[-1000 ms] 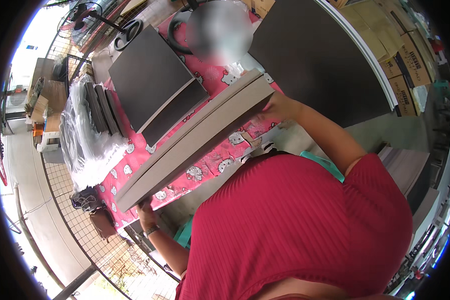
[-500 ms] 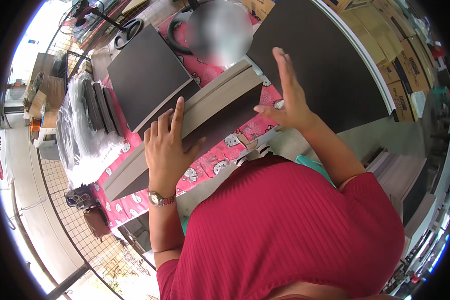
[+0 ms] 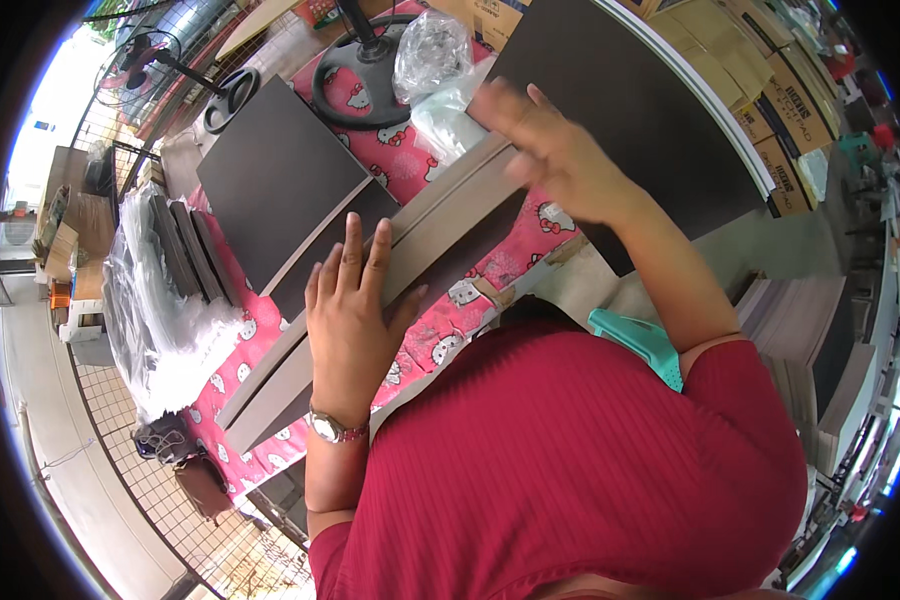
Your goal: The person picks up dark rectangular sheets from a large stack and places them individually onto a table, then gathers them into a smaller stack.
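Observation:
A long stack of dark boards with grey edges stands on edge across a pink patterned tablecloth, its dark side facing me. My left hand, wearing a watch, rests with fingers spread on the stack's upper edge, left of the middle. At the stack's right end, my right hand is blurred, its fingers apart and nothing held; whether it touches the edge I cannot tell. Just behind lies another dark board stack, flat on the cloth. Crumpled clear plastic sits beyond the right end.
A black ring-shaped base with a pole stands at the back. Plastic-wrapped boards are at the left. To the right are a large dark board stack, cartons and more stacked boards. A teal plastic piece is beside me.
My right hand has swung leftward and in toward the stack's right end. My left hand stays on the upper edge. The view has shifted slightly.

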Tool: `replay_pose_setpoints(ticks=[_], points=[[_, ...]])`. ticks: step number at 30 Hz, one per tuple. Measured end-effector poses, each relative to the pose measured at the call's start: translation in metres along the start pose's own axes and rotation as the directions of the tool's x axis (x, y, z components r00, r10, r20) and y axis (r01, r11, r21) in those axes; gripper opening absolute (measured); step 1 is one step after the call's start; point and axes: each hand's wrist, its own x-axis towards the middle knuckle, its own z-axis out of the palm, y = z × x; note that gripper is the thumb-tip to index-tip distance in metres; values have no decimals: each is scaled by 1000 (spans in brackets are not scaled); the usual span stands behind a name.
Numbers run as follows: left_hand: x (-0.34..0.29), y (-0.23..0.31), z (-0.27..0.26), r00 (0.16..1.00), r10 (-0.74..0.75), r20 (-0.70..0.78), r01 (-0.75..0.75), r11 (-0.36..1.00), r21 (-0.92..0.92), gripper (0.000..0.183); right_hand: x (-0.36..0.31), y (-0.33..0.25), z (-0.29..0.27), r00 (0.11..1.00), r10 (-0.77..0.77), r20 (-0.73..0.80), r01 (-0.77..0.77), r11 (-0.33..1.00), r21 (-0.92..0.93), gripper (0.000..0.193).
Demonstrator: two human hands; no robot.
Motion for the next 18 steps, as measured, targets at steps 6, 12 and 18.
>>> replay_pose_setpoints(ticks=[6,12,18], points=[[2,13,0,1000,10,4,-10,999,36,76,16,40,30,931,220,293,-362,434,825,95],[1,10,-6,995,-32,91,24,996,85,74,12,41,6,989,129,-78,-69,846,529,79],[8,9,-5,998,30,53,-33,998,62,64,-37,12,-3,912,-403,-77,387,907,-164,34]])
